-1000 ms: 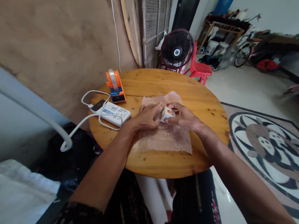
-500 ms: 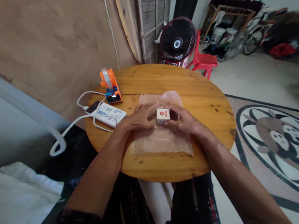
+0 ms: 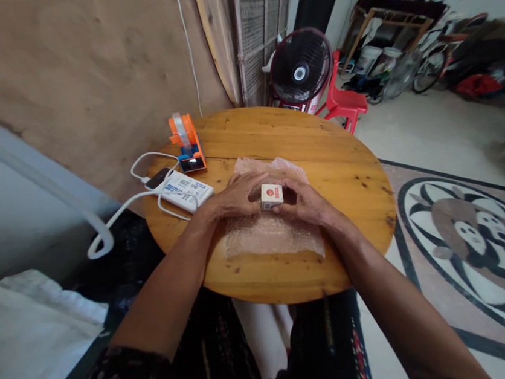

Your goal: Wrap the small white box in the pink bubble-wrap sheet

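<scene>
A small white cardboard box [image 3: 272, 194] with a red and orange print on top sits between my two hands. My left hand [image 3: 240, 197] is curved round its left side, the thumb close against the near left corner and the fingers reaching behind it. On the other side my right hand [image 3: 303, 200] grips the box with thumb and fingers. Beneath the box and both hands lies a sheet of clear bubble wrap [image 3: 271, 236], its far corners spread out behind the fingers. The hidden sides of the box cannot be made out.
The round wooden table [image 3: 351, 172] also carries an orange and blue tape dispenser [image 3: 187, 142], a white box [image 3: 189, 192] and a dark phone-like device [image 3: 158, 179] with white cables. Behind the table stand a fan [image 3: 300, 68] and a red chair [image 3: 346, 102].
The small box has shifted slightly to the left between my hands. My left hand's fingers and my right hand have barely moved.
</scene>
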The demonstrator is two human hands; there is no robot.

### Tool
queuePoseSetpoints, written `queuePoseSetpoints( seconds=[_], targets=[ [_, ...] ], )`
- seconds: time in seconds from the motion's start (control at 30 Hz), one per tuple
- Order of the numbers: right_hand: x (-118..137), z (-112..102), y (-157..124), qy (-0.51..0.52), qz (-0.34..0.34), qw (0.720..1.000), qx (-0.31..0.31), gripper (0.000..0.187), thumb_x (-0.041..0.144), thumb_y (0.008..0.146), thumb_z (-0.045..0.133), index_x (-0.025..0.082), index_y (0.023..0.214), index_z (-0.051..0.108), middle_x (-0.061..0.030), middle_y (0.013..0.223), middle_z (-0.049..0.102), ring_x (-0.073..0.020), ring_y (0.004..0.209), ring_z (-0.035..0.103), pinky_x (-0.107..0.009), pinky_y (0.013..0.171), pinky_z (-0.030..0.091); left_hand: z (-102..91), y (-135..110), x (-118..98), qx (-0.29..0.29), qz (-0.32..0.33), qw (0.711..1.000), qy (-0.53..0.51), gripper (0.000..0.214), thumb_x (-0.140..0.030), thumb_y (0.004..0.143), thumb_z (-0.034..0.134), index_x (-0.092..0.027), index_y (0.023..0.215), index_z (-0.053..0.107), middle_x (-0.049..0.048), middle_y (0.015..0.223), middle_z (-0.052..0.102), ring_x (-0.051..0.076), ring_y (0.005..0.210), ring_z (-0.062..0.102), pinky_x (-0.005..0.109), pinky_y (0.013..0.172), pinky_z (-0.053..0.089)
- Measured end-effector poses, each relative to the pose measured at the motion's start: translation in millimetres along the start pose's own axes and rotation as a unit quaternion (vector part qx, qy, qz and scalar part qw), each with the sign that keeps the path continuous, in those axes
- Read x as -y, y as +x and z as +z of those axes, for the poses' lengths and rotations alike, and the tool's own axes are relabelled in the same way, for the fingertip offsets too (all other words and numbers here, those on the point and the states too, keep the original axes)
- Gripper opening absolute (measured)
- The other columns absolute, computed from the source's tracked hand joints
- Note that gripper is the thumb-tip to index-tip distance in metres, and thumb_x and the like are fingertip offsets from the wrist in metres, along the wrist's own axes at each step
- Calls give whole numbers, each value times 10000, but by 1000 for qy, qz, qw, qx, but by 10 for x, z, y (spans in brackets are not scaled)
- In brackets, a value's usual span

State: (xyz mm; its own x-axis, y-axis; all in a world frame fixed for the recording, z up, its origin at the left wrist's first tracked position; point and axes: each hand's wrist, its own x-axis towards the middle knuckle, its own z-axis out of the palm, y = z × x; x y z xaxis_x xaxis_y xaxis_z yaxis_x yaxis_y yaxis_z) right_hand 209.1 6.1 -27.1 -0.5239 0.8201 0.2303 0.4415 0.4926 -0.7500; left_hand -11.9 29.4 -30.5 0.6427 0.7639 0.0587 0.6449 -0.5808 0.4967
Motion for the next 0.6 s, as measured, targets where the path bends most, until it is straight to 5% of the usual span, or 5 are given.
queuePoseSetpoints(
  seconds=[0.3, 0.47, 0.6],
  targets=[
    [-36, -5, 2, 5, 10, 1000, 19, 428, 322, 722, 723, 220, 1123, 611, -42, 1073, 659, -242, 972, 616, -420, 891, 483, -10, 5, 11, -20, 15, 999, -35, 751, -271, 708, 588, -184, 1421, 368, 128, 1477, 422, 337, 1367, 353, 532, 1132, 225],
    [-26, 10, -30, -9, 20, 1000, 2, 673, 320, 701, 741, 239, 1321, 494, -71, 1294, 578, -279, 1165, 553, -469, 1016, 411, -43, 3, -5, -103, 5, 980, -172, 660, -185, 751, 432, -210, 1411, 405, 59, 1439, 486, 270, 1313, 448, 448, 1088, 368],
    [-44, 18, -46, 13, 30, 999, 5, 672, 295, 709, 727, 225, 1332, 485, -67, 1268, 593, -263, 1142, 569, -438, 1003, 431, -16, 13, 18, -184, -48, 963, -192, 641, -160, 759, 411, -176, 1400, 432, 84, 1353, 562, 250, 1267, 495, 426, 1094, 368]
  ],
)
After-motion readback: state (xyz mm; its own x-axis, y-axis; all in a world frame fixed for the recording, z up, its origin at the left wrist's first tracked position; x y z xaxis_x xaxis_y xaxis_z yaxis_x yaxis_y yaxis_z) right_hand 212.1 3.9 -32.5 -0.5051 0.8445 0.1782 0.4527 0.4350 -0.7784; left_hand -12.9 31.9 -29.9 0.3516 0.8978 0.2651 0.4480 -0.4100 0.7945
